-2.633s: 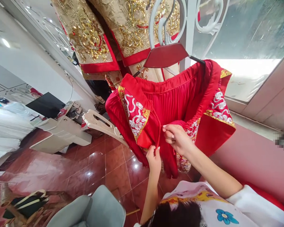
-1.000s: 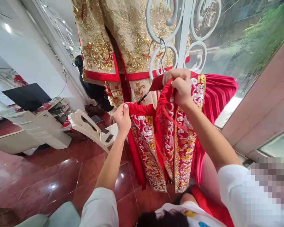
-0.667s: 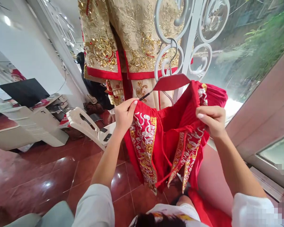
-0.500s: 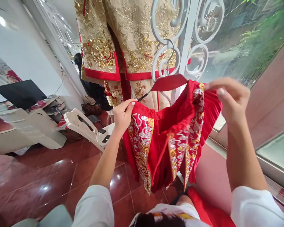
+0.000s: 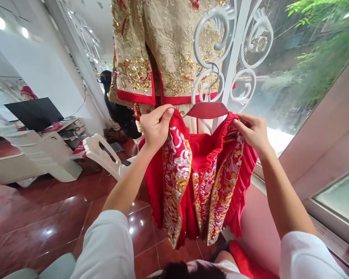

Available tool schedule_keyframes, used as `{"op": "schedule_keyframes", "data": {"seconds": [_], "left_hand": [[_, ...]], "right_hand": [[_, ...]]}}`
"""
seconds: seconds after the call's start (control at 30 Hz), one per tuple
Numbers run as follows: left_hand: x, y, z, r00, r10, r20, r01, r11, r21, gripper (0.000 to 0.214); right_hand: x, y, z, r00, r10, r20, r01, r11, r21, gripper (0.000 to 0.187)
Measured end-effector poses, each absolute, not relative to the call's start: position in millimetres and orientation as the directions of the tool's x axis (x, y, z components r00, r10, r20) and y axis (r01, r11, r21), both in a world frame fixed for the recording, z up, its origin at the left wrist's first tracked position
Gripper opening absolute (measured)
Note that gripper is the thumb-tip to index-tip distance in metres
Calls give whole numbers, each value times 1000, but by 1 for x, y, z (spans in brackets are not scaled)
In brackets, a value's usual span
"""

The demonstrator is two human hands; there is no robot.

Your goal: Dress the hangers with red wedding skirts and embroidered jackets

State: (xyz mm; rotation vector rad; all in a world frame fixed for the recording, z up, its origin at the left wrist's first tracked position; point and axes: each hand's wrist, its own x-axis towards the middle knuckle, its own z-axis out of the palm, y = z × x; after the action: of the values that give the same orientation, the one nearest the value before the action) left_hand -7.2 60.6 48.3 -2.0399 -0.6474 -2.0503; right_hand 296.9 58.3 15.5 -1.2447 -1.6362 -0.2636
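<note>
A red pleated skirt (image 5: 187, 209) with silver and gold embroidered panels hangs in front of me at a hanger (image 5: 208, 110) with a dark red middle bar. Its gathered waistband dips between my hands. My left hand (image 5: 157, 126) pinches the waistband at the left end of the hanger, thumb on top. At the opposite end my right hand (image 5: 252, 130) grips the waistband, thumb on the near side. The hanger's metal hook loops over a scroll of the white metal stand (image 5: 231, 62). Both hanger ends are hidden by cloth and fingers.
Behind the skirt hangs a gold embroidered jacket (image 5: 180, 58) with red trim. A white chair (image 5: 100, 153) stands to the left, near a desk with a black monitor (image 5: 35, 114). A person with dark hair (image 5: 106, 79) is partly hidden behind the jacket. A window (image 5: 302, 66) lies right.
My right hand has moved left and closed on the waistband near the hanger. My left hand has risen slightly with its side of the waistband. The skirt's panels hang straighter.
</note>
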Motion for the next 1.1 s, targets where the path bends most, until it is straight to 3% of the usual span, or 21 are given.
{"op": "schedule_keyframes", "data": {"seconds": [0.23, 0.43, 0.57, 0.63, 0.67, 0.7, 0.77, 0.8, 0.87, 0.97, 1.03, 1.1], "left_hand": [[-2, 47, 34, 176, 120, 977, 271, -960, 68, 34], [-10, 61, -2, 447, 111, 888, 300, -953, -32, 25], [-7, 37, -7, 569, 211, 795, 554, -812, -182, 28], [-3, 21, -12, 578, 241, 779, 633, -735, -242, 20], [-1, 13, -14, 578, 251, 776, 654, -712, -257, 14], [-1, 7, -17, 576, 271, 771, 674, -691, -261, 10], [-4, -2, -24, 550, 338, 764, 729, -641, -242, 14], [-7, -5, -28, 521, 376, 766, 761, -612, -217, 19], [-14, -11, -37, 414, 447, 793, 817, -567, -107, 32], [-24, -15, -56, 196, 546, 814, 810, -559, 179, 41], [-28, -12, -68, 98, 602, 793, 753, -565, 336, 39], [-32, -6, -79, 23, 620, 785, 706, -566, 426, 36]], "right_hand": [[288, 62, 5, 145, 579, 803, 773, 440, -457, 36], [292, 54, 10, 122, 534, 837, 860, 364, -357, 36], [266, 9, -7, 116, 286, 951, 928, 309, -207, 32], [240, -21, -29, 107, 201, 974, 901, 394, -180, 21], [226, -34, -43, 34, 276, 961, 838, 516, -178, 15], [212, -45, -57, -75, 459, 885, 758, 604, -248, 18], [187, -56, -87, -236, 821, 520, 742, 498, -448, 29], [178, -56, -100, -251, 899, 360, 747, 416, -519, 29], [164, -50, -120, -253, 950, 185, 674, 310, -671, 26], [150, -37, -133, -215, 955, 202, 427, 278, -860, 28], [145, -32, -134, -101, 965, 242, 438, 261, -860, 29], [142, -29, -134, 17, 961, 277, 589, 214, -779, 28]]}}
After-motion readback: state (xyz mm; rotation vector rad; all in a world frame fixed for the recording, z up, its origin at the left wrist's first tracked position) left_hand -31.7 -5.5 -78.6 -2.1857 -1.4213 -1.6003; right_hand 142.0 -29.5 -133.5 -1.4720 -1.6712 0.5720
